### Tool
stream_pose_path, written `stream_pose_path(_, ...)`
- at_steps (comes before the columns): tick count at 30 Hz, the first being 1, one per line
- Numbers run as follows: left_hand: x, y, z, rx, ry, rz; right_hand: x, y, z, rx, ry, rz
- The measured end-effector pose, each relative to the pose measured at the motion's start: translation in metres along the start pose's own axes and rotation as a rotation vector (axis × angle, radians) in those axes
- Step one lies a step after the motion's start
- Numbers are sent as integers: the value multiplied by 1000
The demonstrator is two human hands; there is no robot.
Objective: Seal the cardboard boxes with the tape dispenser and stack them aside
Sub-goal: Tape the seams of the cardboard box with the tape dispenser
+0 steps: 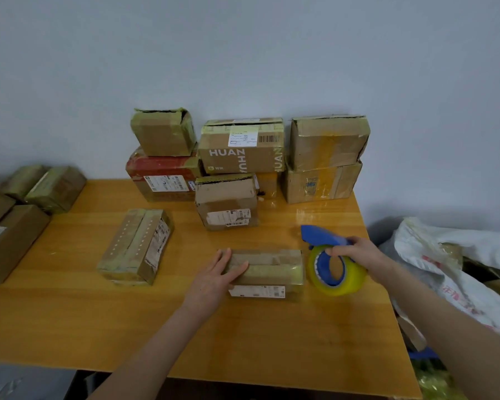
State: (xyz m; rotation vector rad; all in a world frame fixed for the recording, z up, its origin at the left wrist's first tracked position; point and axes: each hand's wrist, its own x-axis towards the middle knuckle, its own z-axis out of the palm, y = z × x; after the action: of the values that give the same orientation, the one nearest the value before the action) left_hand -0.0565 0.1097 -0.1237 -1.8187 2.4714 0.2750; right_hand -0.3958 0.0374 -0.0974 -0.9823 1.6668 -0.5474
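Note:
A small flat cardboard box (274,269) lies in front of me on the wooden table (70,327), with yellowish tape across its top and a white label on its near side. My left hand (217,275) rests flat on the box's left end, fingers straight. My right hand (355,251) grips the blue tape dispenser (321,236) with its yellow-green tape roll (338,275), held just right of the box.
A long taped box (136,246) lies to the left. Several taped boxes are stacked along the wall (243,148), with one smaller box (227,203) in front of them. More boxes (15,226) sit at far left. White bags (459,255) are piled off the table's right edge.

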Motion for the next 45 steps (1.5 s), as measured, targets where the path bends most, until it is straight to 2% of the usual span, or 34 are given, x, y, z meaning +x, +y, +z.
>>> stream_pose_path(4,-1,2,-2,-7,-2,-17,-27,-46,-16,-26,9,-201)
stream_pose_path(10,-1,-6,1,-290,73,-46,-66,-94,43,-313,-296,-457)
stream_pose_path(13,-3,-11,4,-481,102,-79,-63,-98,78,-465,-356,-529)
stream_pose_path(17,-4,-16,-3,-728,116,-144,-54,-94,89,-587,-339,-533)
stream_pose_path(19,-5,-16,-10,-967,229,-309,-51,-93,88,-583,-348,-528)
stream_pose_path(21,-3,-18,-23,-1394,308,-533,-50,-94,88,-579,-353,-529)
stream_pose_path(23,1,-15,-36,-1753,197,-607,-49,-94,89,-586,-350,-534)
stream_pose_path(24,4,-12,-44,-1807,120,-607,-49,-94,89,-591,-353,-538)
stream_pose_path(27,15,0,-56,-1758,4,-651,-49,-93,86,-607,-364,-541)
stream_pose_path(38,21,-9,-53,-1701,41,-735,-48,-94,87,-618,-388,-530)
stream_pose_path(45,19,-22,-53,-1424,132,-764,-45,-102,102,-748,-353,-604)
